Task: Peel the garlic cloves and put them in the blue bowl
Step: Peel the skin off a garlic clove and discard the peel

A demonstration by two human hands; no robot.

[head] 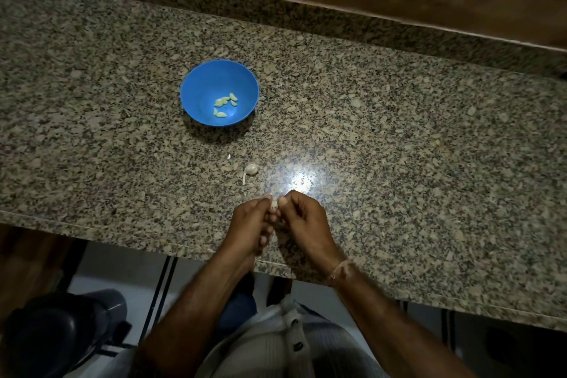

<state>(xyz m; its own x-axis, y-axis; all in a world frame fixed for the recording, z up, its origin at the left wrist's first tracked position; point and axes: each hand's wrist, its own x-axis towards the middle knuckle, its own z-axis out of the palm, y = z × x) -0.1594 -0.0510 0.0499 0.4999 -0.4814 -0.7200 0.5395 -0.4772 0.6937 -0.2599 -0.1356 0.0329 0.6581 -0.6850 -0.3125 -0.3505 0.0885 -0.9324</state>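
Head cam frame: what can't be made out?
- Head view: small pale garlic clove mostly covered by the left hand and right hand pinching it; remaining skin unclear.
- Head view: pale peeled cloves in the round blue plastic bowl, too small to count.
- Head view: dark round object, lower left, dim, cut by the frame edge.

I see left hand (250,221) and right hand (302,218) pinching one garlic clove (274,203) between them, over the counter's (399,132) near edge. Garlic bulb (251,169) lies just beyond. Blue bowl (196,92) mid-surface, peeled cloves (225,104) inside.
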